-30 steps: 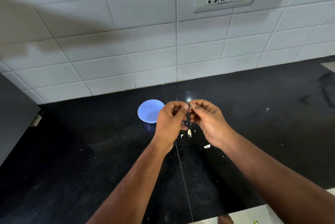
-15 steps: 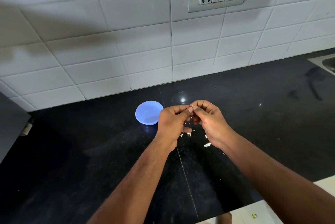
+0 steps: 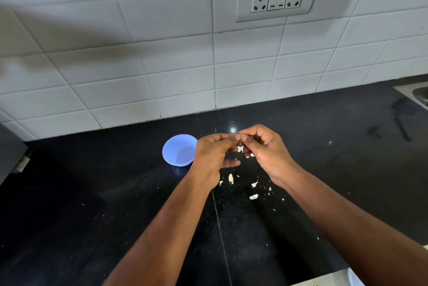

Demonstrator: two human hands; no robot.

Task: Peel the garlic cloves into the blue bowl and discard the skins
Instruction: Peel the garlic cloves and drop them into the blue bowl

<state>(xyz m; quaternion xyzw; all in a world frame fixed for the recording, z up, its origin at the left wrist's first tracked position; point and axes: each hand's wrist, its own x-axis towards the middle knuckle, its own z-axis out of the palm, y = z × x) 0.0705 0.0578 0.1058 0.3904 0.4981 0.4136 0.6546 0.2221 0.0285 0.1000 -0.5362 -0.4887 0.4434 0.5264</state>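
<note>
Head camera, first question: what are the hands doing?

— Both are raised just above the black worktop (image 3: 115,193), fingertips together. The left hand (image 3: 212,154) and the right hand (image 3: 266,150) each pinch the same small garlic clove (image 3: 240,148), thumbnails side by side on top of it. Only a pale scrap of it shows between the fingers (image 3: 238,137), so I cannot tell how much skin is left on.

— And the blue bowl?

— The blue bowl (image 3: 179,150) stands on the worktop just beside the left hand, on its far left side. Nothing plainly shows inside it.

— Which step is this, then?

— Peeling, I'd say. Loose skins (image 3: 254,196) lie scattered on the worktop below and between the wrists, along with one paler piece (image 3: 231,178) that could be a clove or a bigger flake.

— What does the next move call for?

— Probably working a nail under the skin and pulling it free while the other hand keeps its pinch, then carrying the bare clove left and letting it go over the bowl. The skins are light and spread out, so gathering them for discarding will need a sweep.
</note>
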